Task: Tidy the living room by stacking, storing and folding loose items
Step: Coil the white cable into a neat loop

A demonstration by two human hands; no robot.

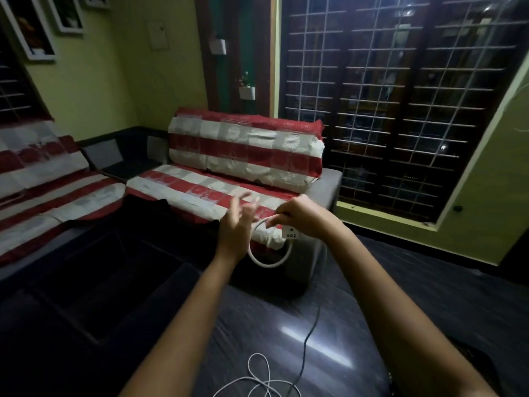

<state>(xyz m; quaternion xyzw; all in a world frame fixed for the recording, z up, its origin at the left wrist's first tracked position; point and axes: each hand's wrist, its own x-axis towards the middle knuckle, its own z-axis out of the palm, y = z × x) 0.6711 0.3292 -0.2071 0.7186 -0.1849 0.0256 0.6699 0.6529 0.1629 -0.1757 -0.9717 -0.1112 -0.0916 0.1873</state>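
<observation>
My right hand [297,217] pinches a white cable loop [267,245] beside its white adapter [291,234], held above the sofa's [200,184] front edge. My left hand [236,224], blurred, spreads open beside the loop. More cable [257,379] lies on the floor, cut off below.

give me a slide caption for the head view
Right hand holds a white cable loop and adapter, left hand open beside it, before a striped sofa.
</observation>
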